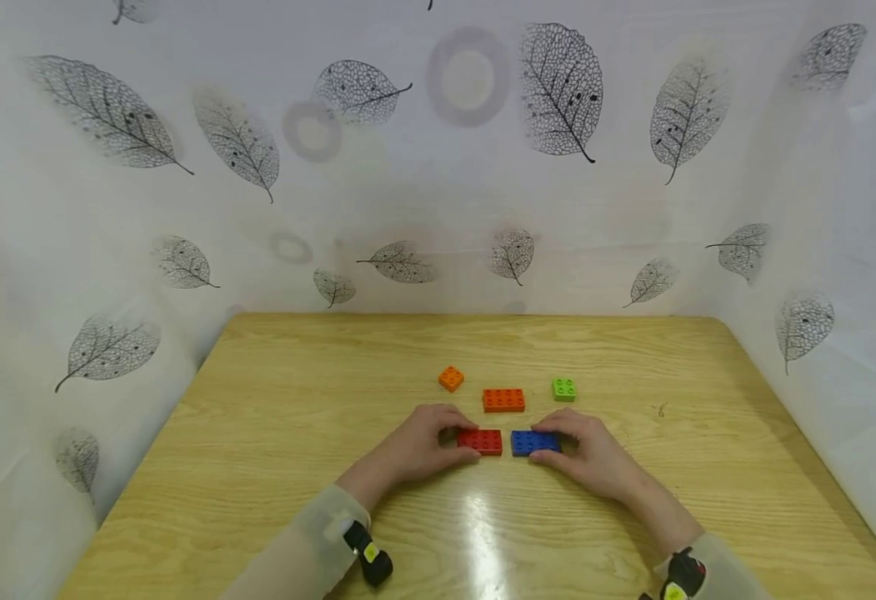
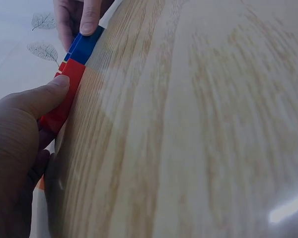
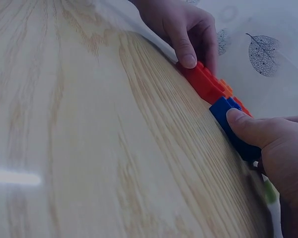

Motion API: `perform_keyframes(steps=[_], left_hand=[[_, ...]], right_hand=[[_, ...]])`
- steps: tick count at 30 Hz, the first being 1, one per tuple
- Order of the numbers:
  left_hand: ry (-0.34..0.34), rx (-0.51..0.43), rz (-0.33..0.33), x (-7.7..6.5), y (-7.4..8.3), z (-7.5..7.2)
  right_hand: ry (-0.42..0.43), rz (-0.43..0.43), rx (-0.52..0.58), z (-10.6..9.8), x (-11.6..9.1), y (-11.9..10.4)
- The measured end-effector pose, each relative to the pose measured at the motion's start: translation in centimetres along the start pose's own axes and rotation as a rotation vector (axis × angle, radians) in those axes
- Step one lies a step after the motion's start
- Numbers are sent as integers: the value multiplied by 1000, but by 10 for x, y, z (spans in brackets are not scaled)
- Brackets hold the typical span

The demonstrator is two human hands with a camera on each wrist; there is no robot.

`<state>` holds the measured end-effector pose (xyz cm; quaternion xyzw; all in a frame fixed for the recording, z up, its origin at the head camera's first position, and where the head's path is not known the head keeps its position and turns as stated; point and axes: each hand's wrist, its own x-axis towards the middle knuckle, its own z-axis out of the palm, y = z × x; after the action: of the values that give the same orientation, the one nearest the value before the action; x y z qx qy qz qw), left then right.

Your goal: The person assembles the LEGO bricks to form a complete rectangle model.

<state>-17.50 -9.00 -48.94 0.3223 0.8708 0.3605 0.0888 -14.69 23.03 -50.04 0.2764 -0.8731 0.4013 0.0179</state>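
Head view finds my left hand [image 1: 421,443] pinching the red brick [image 1: 488,443] and my right hand [image 1: 593,454] pinching the blue brick [image 1: 523,443], slightly apart, both just nearer me than the long orange brick [image 1: 503,402], which a forward slip of either grip could knock askew.

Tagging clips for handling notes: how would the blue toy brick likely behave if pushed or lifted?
The blue toy brick is probably stiff, judging by its straight edges. Pushed, it would likely slide rather than roll, being low and flat-sided; glare on the tabletop suggests a smooth surface. It is likely light, looking plastic and small in the right grip.
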Motion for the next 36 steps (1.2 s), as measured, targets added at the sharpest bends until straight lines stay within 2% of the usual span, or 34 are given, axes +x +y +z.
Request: perform_keyframes(steps=[15,22,28,36], left_hand=[[6,15,10,4,-1,1],[1,-9,-28,5,-1,2],[13,-19,-27,6,-1,3],[37,-108,-10,5,-5,6]], right_hand=[[5,-1,9,3,6,-1],[3,-3,11,5,8,-3],[-9,21,6,6,9,-3],[-25,53,34,6,9,-8]])
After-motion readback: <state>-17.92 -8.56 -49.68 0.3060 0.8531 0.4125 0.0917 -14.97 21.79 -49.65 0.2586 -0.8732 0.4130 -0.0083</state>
